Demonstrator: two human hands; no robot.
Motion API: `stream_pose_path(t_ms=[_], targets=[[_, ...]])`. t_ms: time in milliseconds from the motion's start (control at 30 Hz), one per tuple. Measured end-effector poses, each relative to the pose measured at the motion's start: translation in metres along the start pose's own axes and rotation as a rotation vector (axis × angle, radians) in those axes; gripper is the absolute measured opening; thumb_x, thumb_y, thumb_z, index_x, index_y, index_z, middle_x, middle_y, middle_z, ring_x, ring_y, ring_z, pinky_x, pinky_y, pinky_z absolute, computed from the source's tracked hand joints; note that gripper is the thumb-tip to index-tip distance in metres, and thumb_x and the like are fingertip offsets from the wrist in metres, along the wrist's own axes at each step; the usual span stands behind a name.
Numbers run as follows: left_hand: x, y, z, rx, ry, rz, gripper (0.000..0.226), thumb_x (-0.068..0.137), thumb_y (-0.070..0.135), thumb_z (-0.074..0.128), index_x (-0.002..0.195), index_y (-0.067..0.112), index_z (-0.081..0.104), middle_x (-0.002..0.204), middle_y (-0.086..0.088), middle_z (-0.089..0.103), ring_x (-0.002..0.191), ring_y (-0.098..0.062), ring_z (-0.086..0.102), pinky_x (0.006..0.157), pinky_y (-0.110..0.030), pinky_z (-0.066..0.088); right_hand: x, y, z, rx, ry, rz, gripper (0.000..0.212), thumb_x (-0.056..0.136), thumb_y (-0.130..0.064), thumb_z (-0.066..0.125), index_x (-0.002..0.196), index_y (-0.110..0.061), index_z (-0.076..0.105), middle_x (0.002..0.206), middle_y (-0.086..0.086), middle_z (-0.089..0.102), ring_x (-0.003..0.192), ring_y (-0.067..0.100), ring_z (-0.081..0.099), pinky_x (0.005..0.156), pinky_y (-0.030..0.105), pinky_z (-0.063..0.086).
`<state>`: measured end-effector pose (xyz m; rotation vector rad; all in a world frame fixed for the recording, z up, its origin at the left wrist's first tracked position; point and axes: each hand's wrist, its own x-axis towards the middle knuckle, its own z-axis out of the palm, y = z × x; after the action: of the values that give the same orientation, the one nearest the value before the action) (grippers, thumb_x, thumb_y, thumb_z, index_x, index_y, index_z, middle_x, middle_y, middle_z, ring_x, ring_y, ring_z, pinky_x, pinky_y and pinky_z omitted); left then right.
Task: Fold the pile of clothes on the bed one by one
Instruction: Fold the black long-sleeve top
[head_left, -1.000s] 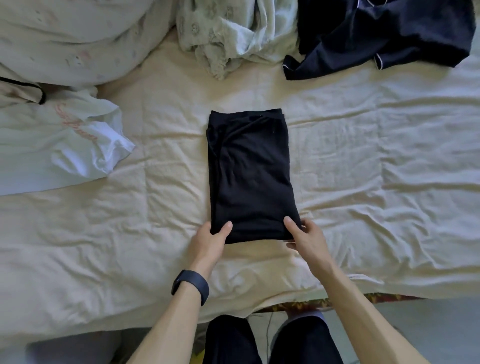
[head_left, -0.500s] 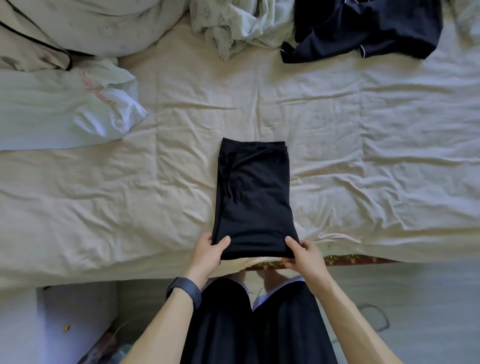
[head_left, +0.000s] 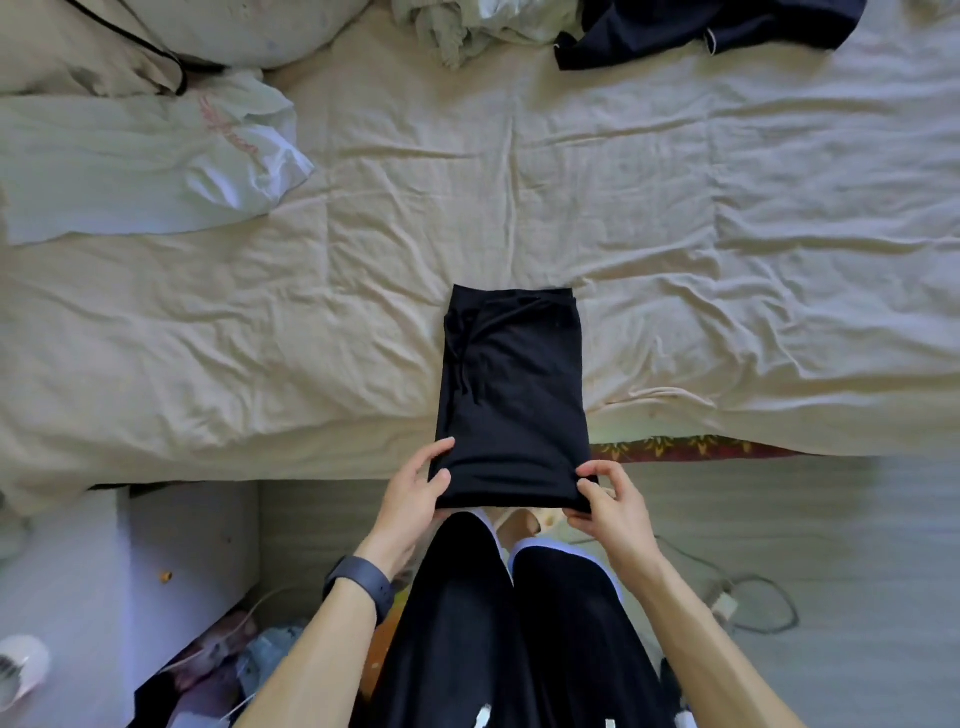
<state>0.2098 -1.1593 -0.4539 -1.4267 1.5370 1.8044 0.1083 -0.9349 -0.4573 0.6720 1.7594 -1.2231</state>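
A: Main item?

B: One folded black garment, a long rectangle. Its far end lies flat on the bed. Its near end sticks out past the bed's edge, over the person's legs.

A: Hands?

B: Two, both on that near end. The left hand grips the near left corner, thumb on top of the cloth and fingers curled under it. The right hand pinches the near right corner between thumb and forefinger, and its other fingers are bent below the cloth. Neither hand is spread wide. Both are closed narrow on the fabric.

A: Anything on the wrists?

B: One dark wristband, on the left. The right wrist is bare.

A: Other clothes, counted?

B: Two loose pieces at the far edge of the bed, well apart from the black one. One is a pale crumpled garment and the other a navy garment with thin white piping, and the two lie just beside each other. At far left there is one white cloth with a pink marking, lying flat. I cannot tell what kind of piece it is. Above it is a pale bedding bundle with a dark cord across it.

A: Below the bed?

B: Grey floor on the right, with one looped cable lying on it. One white box stands against the bed on the left, with mixed clutter beside it that is too blurred to name. The person's dark trousers fill the lower centre.
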Motion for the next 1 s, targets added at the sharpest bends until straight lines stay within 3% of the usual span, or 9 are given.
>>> stream_pose_path(t_ms=[67, 133, 233, 333, 433, 600, 767, 933, 1000], targets=[[0.002, 0.01, -0.005, -0.04, -0.05, 0.004, 0.041, 0.102, 0.006, 0.049, 0.114, 0.039, 0.071, 0.121, 0.004, 0.07, 0.101, -0.01, 0.069, 0.08, -0.031, 0.057, 0.001, -0.013, -0.006, 0.046, -0.073, -0.009, 0.022, 0.099, -0.006, 0.055, 0.103, -0.021, 0.07, 0.105, 0.019, 0.069, 0.083, 0.032, 0.074, 0.07, 0.031, 0.057], [0.009, 0.025, -0.014, -0.11, -0.159, -0.011, 0.038, 0.091, 0.007, 0.06, 0.121, 0.029, 0.069, 0.106, 0.002, 0.072, 0.091, -0.011, 0.068, 0.072, -0.023, 0.053, 0.007, -0.031, -0.016, 0.062, -0.185, -0.063, 0.039, 0.083, -0.001, 0.063, 0.113, -0.025, 0.07, 0.106, 0.018, 0.067, 0.09, 0.033, 0.072, 0.078, 0.033, 0.056], [0.03, 0.051, -0.027, 0.169, -0.26, 0.125, 0.056, 0.077, 0.012, 0.082, 0.126, 0.03, 0.063, 0.107, 0.012, 0.071, 0.091, -0.001, 0.068, 0.077, -0.013, 0.05, 0.024, -0.065, -0.026, -0.274, -0.22, -0.248, 0.055, 0.069, -0.021, 0.073, 0.118, -0.044, 0.066, 0.098, -0.009, 0.073, 0.083, 0.01, 0.071, 0.07, 0.016, 0.051], [0.069, 0.079, -0.022, 0.578, 0.048, 0.338, 0.019, 0.089, 0.043, 0.071, 0.101, 0.028, 0.068, 0.101, 0.006, 0.067, 0.095, -0.014, 0.064, 0.08, -0.03, 0.05, 0.061, -0.092, -0.015, -0.432, -0.067, -0.446, 0.025, 0.087, -0.047, 0.072, 0.111, -0.041, 0.069, 0.087, -0.016, 0.061, 0.074, -0.004, 0.056, 0.067, 0.012, 0.042], [0.116, 0.105, -0.011, 0.433, 0.107, 0.346, 0.03, 0.096, 0.055, 0.054, 0.101, 0.027, 0.064, 0.107, 0.001, 0.064, 0.107, -0.021, 0.061, 0.092, -0.037, 0.05, 0.104, -0.113, 0.012, -0.394, 0.032, -0.51, 0.022, 0.097, -0.052, 0.059, 0.109, -0.033, 0.061, 0.103, -0.009, 0.061, 0.094, -0.003, 0.059, 0.079, 0.018, 0.046], [0.184, 0.12, 0.014, 0.406, 0.26, 0.32, 0.052, 0.1, 0.06, 0.039, 0.127, 0.019, 0.057, 0.115, 0.007, 0.064, 0.116, -0.02, 0.057, 0.085, -0.017, 0.039, 0.165, -0.129, 0.053, -0.367, 0.248, -0.405, 0.039, 0.101, -0.061, 0.041, 0.108, -0.023, 0.046, 0.087, -0.012, 0.057, 0.073, -0.001, 0.056, 0.056, 0.014, 0.038], [0.217, 0.111, 0.017, 0.477, 0.347, 0.287, 0.044, 0.102, 0.06, 0.034, 0.1, 0.02, 0.053, 0.078, 0.015, 0.054, 0.068, -0.001, 0.048, 0.056, -0.013, 0.033, 0.197, -0.123, 0.067, -0.446, 0.346, -0.364, 0.047, 0.101, -0.067, 0.033, 0.106, -0.022, 0.045, 0.081, -0.006, 0.057, 0.073, 0.007, 0.053, 0.061, 0.032, 0.038], [0.231, 0.115, 0.014, 0.48, 0.405, 0.323, 0.047, 0.102, 0.059, 0.038, 0.092, 0.015, 0.05, 0.072, 0.005, 0.056, 0.063, -0.003, 0.049, 0.05, -0.014, 0.033, 0.209, -0.119, 0.073, -0.412, 0.46, -0.346, 0.051, 0.099, -0.071, 0.031, 0.103, -0.023, 0.05, 0.078, -0.005, 0.057, 0.072, 0.008, 0.054, 0.059, 0.022, 0.035], [0.236, 0.119, 0.016, 0.483, 0.39, 0.334, 0.049, 0.101, 0.058, 0.04, 0.089, 0.012, 0.05, 0.073, 0.002, 0.057, 0.067, -0.009, 0.053, 0.053, -0.023, 0.034, 0.213, -0.12, 0.074, -0.408, 0.472, -0.322, 0.051, 0.1, -0.07, 0.031, 0.103, -0.022, 0.051, 0.08, -0.006, 0.056, 0.075, 0.011, 0.055, 0.062, 0.028, 0.037]])
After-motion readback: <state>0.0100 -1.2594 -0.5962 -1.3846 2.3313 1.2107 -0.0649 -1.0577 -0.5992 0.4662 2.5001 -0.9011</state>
